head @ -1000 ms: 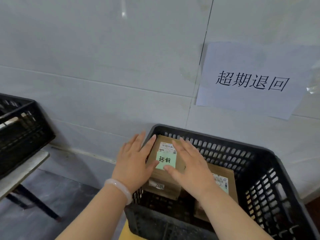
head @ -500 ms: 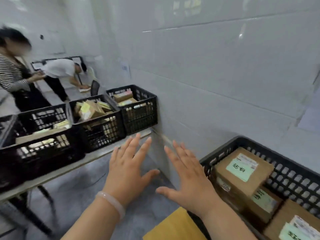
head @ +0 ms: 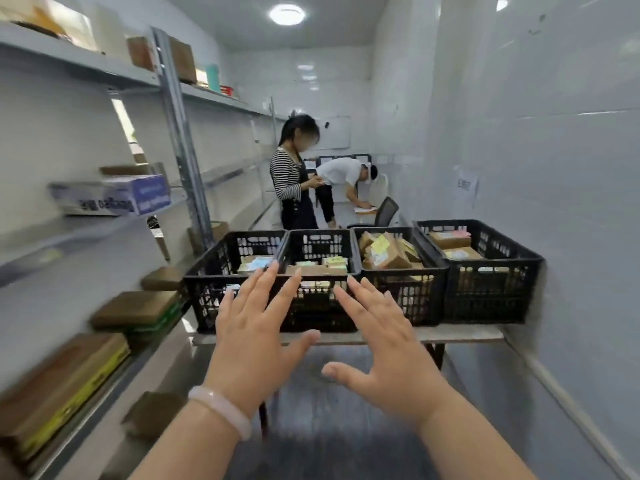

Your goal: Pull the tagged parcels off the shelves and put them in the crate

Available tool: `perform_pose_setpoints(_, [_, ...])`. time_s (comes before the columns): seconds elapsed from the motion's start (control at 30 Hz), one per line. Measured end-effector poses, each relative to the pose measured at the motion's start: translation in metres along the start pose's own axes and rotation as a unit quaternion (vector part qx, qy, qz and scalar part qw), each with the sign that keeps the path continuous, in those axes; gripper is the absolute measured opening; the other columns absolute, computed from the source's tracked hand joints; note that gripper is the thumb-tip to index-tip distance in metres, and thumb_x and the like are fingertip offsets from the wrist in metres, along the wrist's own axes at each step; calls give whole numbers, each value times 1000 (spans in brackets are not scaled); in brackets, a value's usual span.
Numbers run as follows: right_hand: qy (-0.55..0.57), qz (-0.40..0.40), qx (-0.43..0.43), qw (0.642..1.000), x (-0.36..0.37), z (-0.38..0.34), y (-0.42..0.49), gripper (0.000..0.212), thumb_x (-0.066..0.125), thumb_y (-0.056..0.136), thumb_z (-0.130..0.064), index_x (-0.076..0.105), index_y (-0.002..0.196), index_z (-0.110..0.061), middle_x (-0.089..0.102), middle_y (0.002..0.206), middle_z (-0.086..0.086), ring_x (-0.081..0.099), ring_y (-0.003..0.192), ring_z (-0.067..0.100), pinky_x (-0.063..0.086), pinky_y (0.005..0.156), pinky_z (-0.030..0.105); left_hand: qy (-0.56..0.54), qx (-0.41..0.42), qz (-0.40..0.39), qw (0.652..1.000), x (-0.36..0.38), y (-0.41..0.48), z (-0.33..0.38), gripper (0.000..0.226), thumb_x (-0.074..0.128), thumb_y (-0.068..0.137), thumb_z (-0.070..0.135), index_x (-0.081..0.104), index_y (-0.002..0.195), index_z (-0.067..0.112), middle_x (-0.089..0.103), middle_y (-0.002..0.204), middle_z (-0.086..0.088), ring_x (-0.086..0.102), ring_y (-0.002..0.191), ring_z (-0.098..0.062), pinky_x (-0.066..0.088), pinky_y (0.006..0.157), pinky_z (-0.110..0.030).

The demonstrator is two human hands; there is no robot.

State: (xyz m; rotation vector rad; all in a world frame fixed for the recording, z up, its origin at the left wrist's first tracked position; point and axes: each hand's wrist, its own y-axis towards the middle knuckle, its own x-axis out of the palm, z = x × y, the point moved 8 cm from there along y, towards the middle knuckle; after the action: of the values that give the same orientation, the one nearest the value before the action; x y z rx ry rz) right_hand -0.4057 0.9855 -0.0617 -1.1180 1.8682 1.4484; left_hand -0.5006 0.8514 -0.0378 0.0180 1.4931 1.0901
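Observation:
My left hand and my right hand are held out in front of me, fingers spread and straight, holding nothing. A pale bangle sits on my left wrist. On the left runs a grey metal shelf unit with brown parcels lying on its lower levels and a blue and white box higher up. The view is blurred there, so I cannot read any tags. The crate I just used is out of view.
Several black crates with parcels stand in a row on a narrow table ahead. Two people stand behind it beside a chair. White tiled wall on the right, grey floor between.
My hands let go of the tagged parcel in the crate and came away with nothing in them. My view swung left from the crate to the aisle and shelves.

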Motion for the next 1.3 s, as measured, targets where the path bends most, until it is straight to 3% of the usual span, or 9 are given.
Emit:
perform_pose_setpoints(0.13, [9, -12, -69, 997, 30, -42, 76, 85, 37, 81, -79, -5, 149, -49, -9, 159, -22, -18, 144, -1, -6, 121, 37, 60, -59, 49, 995, -46, 18, -78, 80, 53, 79, 65, 24, 150, 40, 23, 161, 3, 16, 149, -20, 10, 119, -51])
perform_pose_setpoints(0.3, [12, 26, -139, 990, 51, -92, 161, 79, 34, 84, -75, 0, 150, -48, 0, 160, -20, -12, 145, -2, -2, 121, 37, 137, -98, 70, 983, -83, 37, -153, 82, 45, 84, 69, 2, 150, 49, 9, 163, 8, 0, 149, -14, 0, 120, -46])
perform_pose_setpoints(0.4, [38, 28, -167, 985, 73, -117, 200, 74, 31, 88, -73, 0, 150, -49, 1, 160, -21, -10, 145, -3, 1, 122, 37, 179, -107, 89, 974, -102, 43, -187, 78, 40, 85, 70, -1, 149, 50, 5, 163, 10, -5, 149, -12, -1, 121, -47])
perform_pose_setpoints(0.53, [68, 13, -223, 972, 102, -151, 245, 71, 28, 87, -74, -3, 148, -53, -4, 157, -28, -13, 143, -7, -3, 121, 31, 217, -131, 104, 962, -124, 43, -227, 72, 25, 84, 73, -15, 142, 57, 0, 163, 13, -13, 145, -4, -5, 120, -44])
perform_pose_setpoints(0.73, [175, 4, -262, 949, 135, -178, 317, 66, 28, 83, -77, 2, 142, -62, -7, 147, -44, -11, 138, -16, -2, 115, 21, 270, -195, 107, 937, -138, 52, -281, 71, 24, 86, 74, -28, 132, 62, -9, 162, 14, -8, 149, -12, -5, 120, -42])
perform_pose_setpoints(0.83, [176, -16, -294, 939, 160, -179, 352, 67, 20, 79, -84, -6, 138, -67, -16, 141, -49, -15, 136, -17, -2, 113, 21, 292, -218, 115, 924, -129, 69, -299, 72, 28, 88, 73, -20, 140, 58, -8, 163, 12, -6, 150, -13, -3, 119, -42])
perform_pose_setpoints(1.03, [194, -34, -310, 930, 194, -150, 427, 65, 24, 78, -83, -12, 132, -72, -19, 140, -48, -17, 135, -17, -2, 113, 25, 361, -266, 120, 885, -102, 120, -327, 73, 30, 90, 70, -7, 149, 50, -6, 164, 9, -5, 150, -14, -6, 119, -41])
perform_pose_setpoints(1.3, [221, -68, -359, 904, 235, -178, 464, 70, 23, 72, -87, -15, 130, -73, -29, 130, -55, -31, 117, -30, -4, 108, 30, 380, -353, 115, 847, -90, 124, -352, 73, 29, 90, 70, -9, 149, 50, -9, 163, 10, -11, 149, -13, -7, 120, -45])
